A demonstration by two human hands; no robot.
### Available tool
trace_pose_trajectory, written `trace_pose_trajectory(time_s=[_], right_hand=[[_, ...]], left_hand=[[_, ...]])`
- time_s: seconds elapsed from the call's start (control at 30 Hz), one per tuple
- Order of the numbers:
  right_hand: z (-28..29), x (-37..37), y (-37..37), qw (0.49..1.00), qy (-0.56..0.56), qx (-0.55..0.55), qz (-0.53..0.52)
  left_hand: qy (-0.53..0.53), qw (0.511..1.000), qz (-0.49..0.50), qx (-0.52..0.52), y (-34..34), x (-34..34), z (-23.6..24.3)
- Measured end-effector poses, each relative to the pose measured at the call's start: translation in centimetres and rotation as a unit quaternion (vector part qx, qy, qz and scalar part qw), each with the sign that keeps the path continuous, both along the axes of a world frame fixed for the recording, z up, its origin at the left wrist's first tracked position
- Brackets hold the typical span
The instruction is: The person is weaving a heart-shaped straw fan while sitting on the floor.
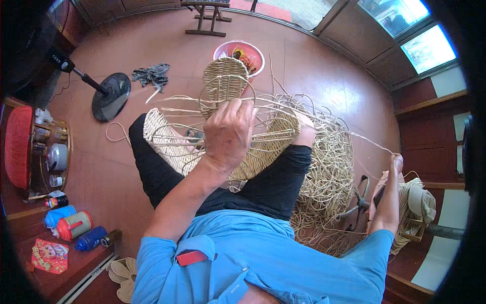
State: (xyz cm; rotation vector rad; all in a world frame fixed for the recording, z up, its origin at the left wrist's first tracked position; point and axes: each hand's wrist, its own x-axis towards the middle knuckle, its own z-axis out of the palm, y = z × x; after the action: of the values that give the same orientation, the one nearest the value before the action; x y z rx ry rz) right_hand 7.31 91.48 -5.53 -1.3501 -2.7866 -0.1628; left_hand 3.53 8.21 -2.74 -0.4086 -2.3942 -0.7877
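Note:
Across my lap lies a woven straw piece (167,137) with rounded, petal-like lobes and thin bare hoops between them. One finished-looking woven lobe (226,76) points away from me. My left hand (230,131) is closed over the middle of the piece, hiding what lies under the fingers. From there a pale straw cord (372,142) runs out to the far right. At its end my right hand (397,163) is closed on the cord, with the arm stretched out sideways. A loose cord end (153,95) sticks out left of the piece.
A large tangled heap of straw cord (326,172) lies by my right leg. Beyond the piece stands a pink basin (258,55). At left are a fan base (111,97), a dark cloth (151,75), and a table with bottles (75,225). A wooden stool (207,17) stands far ahead.

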Motion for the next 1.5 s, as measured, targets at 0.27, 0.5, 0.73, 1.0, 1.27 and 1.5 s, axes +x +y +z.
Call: trace_pose_trajectory(time_s=[0.27, 0.5, 0.73, 1.0, 1.27, 1.5], right_hand=[[2.8, -10.9, -51.4, 0.732, 0.175, -0.434, 0.495], [6.0, -9.4, -64.4, 0.674, 0.073, -0.412, 0.609], [-1.9, -13.1, -49.5, 0.806, 0.16, -0.4, 0.406], [-12.5, -11.4, -21.4, 0.829, 0.332, -0.448, -0.023], [-11.4, -4.4, -0.9, 0.618, 0.612, -0.444, -0.216], [-2.6, -9.7, -35.4, 0.767, 0.398, -0.332, 0.377]], left_hand=[[-0.014, 0.999, 0.025, -0.039, -0.4, 0.6, 0.2], [-0.003, 0.999, 0.032, -0.029, 0.2, 0.2, 0.1], [-0.018, 0.999, 0.033, -0.019, -0.9, 0.5, 0.1], [-0.039, 0.998, 0.03, -0.032, -1.2, 0.8, 0.4], [-0.041, 0.999, 0.019, 0.003, -1.4, 0.6, 0.1], [-0.047, 0.998, 0.018, -0.029, -0.4, 0.6, 0.5]])
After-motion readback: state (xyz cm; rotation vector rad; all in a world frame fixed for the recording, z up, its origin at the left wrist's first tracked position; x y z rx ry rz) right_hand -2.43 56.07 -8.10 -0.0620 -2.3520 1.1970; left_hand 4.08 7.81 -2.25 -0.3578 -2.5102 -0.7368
